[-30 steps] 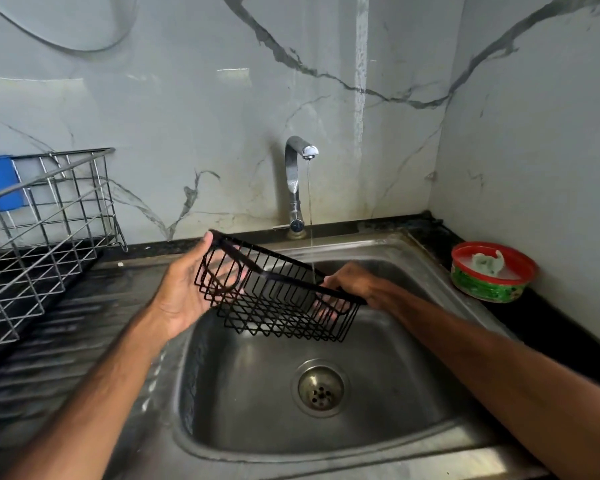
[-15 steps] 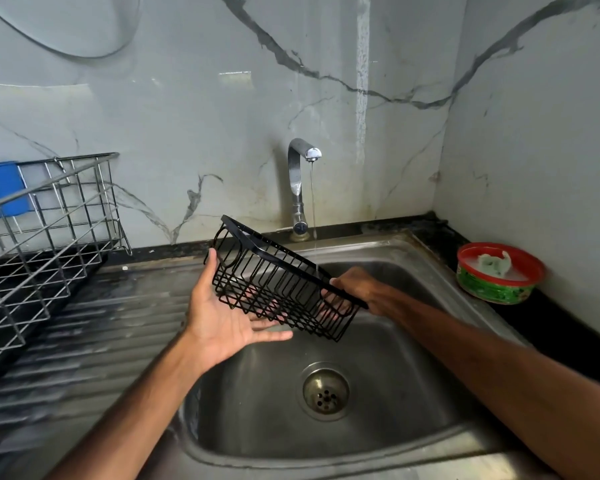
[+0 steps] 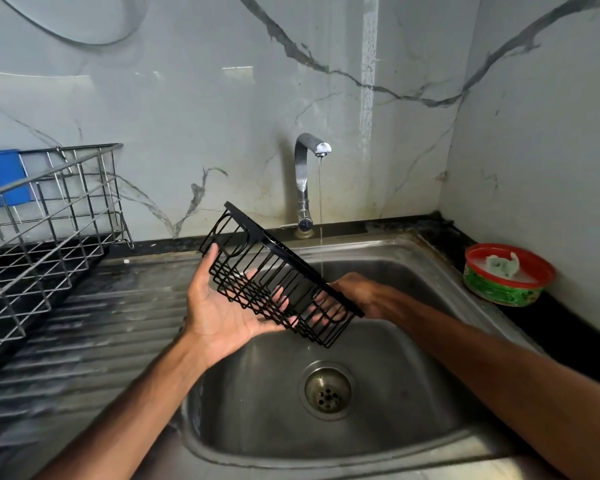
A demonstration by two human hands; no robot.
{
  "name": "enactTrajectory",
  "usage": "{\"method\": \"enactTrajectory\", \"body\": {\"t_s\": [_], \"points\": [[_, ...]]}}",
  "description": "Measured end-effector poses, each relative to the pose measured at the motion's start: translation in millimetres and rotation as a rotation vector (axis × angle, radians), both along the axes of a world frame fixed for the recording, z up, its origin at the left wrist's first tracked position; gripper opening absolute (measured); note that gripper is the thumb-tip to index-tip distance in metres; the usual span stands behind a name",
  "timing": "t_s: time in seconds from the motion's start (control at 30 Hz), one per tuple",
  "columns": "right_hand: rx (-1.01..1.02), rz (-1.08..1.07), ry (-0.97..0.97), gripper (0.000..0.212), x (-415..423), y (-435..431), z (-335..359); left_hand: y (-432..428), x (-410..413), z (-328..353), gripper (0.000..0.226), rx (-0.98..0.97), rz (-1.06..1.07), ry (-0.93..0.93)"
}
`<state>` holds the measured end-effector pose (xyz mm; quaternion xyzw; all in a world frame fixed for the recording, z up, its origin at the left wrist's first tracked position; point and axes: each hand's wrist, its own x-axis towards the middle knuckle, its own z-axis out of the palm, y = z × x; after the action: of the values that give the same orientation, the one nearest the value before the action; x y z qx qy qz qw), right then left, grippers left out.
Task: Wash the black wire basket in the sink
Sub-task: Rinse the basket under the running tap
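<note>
Sitting left of the sink (image 3: 395,393): steel dish rack (image 3: 49,237). Held tilted above the sink: black wire basket (image 3: 274,275), resting on left hand (image 3: 222,313), grip wide and flat; lower end clasped by right hand (image 3: 357,292), grip curled round the wires. Right of the sink: red-rimmed tub (image 3: 506,275).

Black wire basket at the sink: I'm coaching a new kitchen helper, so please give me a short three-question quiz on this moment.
1. True or false: water is running from the tap.
2. How is the black wire basket held? A. level, resting on the drain. B. tilted above the sink, with its lower end gripped by the right hand. C. hanging from the tap.
3. Fill in: the fingers of the left hand, beside the basket's raised end, are ____ (straight or curled).

Key: 1 true; 2 B; 3 straight.
</note>
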<state>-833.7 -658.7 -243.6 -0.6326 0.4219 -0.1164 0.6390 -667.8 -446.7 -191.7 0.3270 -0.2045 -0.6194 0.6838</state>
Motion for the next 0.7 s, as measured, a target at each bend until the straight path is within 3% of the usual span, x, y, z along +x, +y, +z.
{"method": "enactTrajectory", "body": {"t_s": [0.13, 0.3, 0.47, 0.7], "points": [[-0.015, 0.027, 0.025, 0.028, -1, -8, -5, -4, 1, -2, 0.097, 0.018, -0.003, -0.044], [-0.041, 0.001, -0.031, 0.024, 6, -8, 3, -11, 7, -6, 0.053, 0.039, 0.056, -0.086], [-0.243, -0.075, -0.018, 0.014, 30, -16, 30, -13, 11, -9, 0.061, 0.070, 0.097, -0.124], [-0.155, 0.079, 0.012, 0.024, 5, -7, 3, -18, 15, -9, 0.055, 0.096, 0.135, -0.101]]}}
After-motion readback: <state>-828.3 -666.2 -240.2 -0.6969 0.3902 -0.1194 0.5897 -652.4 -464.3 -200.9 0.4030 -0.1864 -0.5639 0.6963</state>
